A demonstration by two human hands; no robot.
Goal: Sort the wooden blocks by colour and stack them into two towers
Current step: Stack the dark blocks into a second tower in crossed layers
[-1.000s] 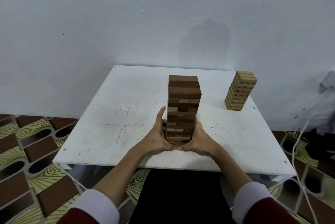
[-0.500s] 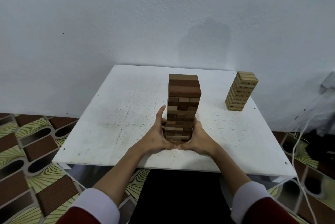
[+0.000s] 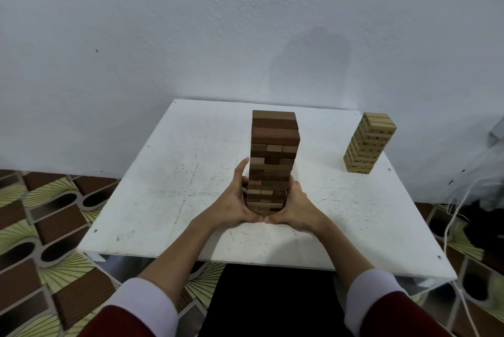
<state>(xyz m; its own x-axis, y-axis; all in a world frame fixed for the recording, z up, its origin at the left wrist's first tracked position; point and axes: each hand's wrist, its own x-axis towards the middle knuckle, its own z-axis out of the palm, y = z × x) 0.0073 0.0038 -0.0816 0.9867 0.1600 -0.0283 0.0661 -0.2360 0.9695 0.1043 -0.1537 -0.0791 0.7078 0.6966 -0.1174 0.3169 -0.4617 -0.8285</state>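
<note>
A tall tower of dark brown wooden blocks [image 3: 274,151], with some lighter blocks mixed into its middle layers, stands in the middle of the white table [image 3: 177,173]. My left hand [image 3: 236,200] presses flat against the lower left side of the tower, fingers straight and pointing up. My right hand [image 3: 297,204] presses against the lower right side. Both thumbs meet in front of the base, which they partly hide. A shorter tower of pale blocks [image 3: 368,143] stands alone at the table's far right.
A white wall rises right behind the table. Patterned brown and green floor tiles [image 3: 49,227] surround it. White cables [image 3: 458,216] and a dark object lie on the floor at the right.
</note>
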